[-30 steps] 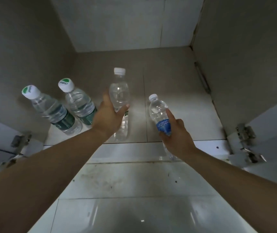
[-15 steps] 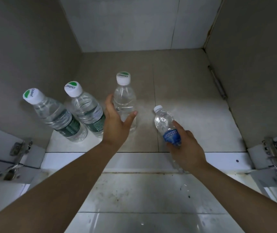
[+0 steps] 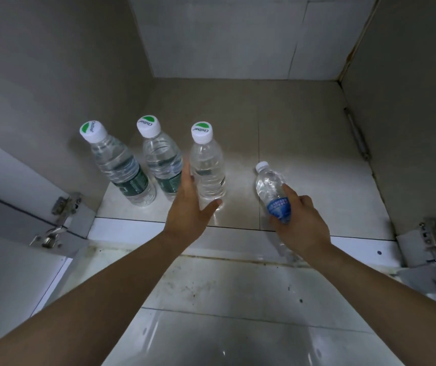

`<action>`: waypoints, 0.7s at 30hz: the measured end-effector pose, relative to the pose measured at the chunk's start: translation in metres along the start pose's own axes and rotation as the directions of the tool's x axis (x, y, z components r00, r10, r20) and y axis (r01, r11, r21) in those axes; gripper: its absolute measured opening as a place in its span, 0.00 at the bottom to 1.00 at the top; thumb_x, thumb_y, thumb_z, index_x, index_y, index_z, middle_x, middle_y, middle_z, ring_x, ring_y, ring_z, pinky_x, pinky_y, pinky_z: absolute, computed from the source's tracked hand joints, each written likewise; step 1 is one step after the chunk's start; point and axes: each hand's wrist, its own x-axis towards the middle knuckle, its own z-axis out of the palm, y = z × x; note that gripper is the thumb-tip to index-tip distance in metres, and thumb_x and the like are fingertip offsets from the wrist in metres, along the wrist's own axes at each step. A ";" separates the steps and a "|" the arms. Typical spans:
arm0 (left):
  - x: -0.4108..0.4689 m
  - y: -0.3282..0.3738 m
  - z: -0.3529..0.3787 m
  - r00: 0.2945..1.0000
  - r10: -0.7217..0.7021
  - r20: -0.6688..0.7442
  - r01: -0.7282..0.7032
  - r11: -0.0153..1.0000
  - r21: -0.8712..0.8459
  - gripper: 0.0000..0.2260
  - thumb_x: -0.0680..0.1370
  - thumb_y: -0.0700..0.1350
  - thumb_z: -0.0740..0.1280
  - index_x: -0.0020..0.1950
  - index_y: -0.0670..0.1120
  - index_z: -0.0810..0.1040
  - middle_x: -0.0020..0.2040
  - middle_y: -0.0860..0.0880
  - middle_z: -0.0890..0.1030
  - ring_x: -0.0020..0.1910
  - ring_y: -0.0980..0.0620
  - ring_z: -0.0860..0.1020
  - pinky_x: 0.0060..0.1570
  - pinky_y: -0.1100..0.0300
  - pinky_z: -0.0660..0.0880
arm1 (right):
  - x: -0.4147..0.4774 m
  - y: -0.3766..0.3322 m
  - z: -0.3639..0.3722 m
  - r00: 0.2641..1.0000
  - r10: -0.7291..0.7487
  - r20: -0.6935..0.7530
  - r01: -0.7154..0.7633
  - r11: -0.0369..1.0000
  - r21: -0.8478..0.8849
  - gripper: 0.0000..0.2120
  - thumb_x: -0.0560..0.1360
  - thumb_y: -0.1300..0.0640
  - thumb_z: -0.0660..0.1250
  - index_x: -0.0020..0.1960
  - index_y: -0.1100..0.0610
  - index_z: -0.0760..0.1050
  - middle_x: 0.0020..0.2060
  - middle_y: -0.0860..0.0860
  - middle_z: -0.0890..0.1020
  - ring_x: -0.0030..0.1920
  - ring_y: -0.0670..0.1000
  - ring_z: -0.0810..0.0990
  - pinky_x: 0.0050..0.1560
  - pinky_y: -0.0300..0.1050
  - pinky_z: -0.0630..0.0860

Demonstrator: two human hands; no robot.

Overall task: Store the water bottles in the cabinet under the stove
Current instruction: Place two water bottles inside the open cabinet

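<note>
My left fingers [image 3: 186,170] curl round tall bottle [image 3: 207,165] | right fingers [image 3: 289,194] grip small bottle [image 3: 269,183], at its 3 o'clock, by label [image 3: 279,208] | likely thin, slick: squeeze mid-body gently

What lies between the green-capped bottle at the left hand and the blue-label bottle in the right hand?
Between that green-capped bottle and the blue-label bottle, the head view shows only bare cabinet floor with one tile seam.
</note>
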 end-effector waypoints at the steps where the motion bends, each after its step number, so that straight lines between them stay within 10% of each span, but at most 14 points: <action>1: -0.007 -0.003 0.000 0.999 -0.029 0.023 0.028 0.998 0.057 0.42 0.72 0.48 0.72 0.75 0.51 0.47 0.72 0.49 0.66 0.69 0.49 0.68 0.65 0.49 0.69 | 0.000 -0.001 0.000 1.000 -0.005 0.000 0.005 1.000 -0.004 0.31 0.72 0.47 0.65 0.71 0.45 0.55 0.52 0.54 0.71 0.46 0.54 0.75 0.42 0.44 0.73; 9: -0.033 -0.057 0.003 0.948 -0.129 0.292 -0.084 0.781 0.619 0.28 0.78 0.58 0.57 0.75 0.51 0.54 0.76 0.48 0.57 0.75 0.48 0.54 0.71 0.47 0.59 | 0.010 -0.010 0.001 0.997 0.036 0.071 -0.033 0.999 -0.034 0.36 0.70 0.45 0.67 0.72 0.46 0.52 0.52 0.54 0.71 0.48 0.54 0.75 0.42 0.44 0.71; 21: -0.038 -0.068 0.002 0.931 -0.097 0.352 -0.185 0.706 0.684 0.34 0.72 0.65 0.38 0.76 0.54 0.52 0.77 0.47 0.53 0.76 0.46 0.51 0.72 0.47 0.52 | 0.020 -0.020 -0.008 0.994 0.078 0.070 -0.089 0.982 0.166 0.24 0.70 0.50 0.69 0.63 0.50 0.66 0.49 0.52 0.80 0.43 0.52 0.76 0.43 0.45 0.73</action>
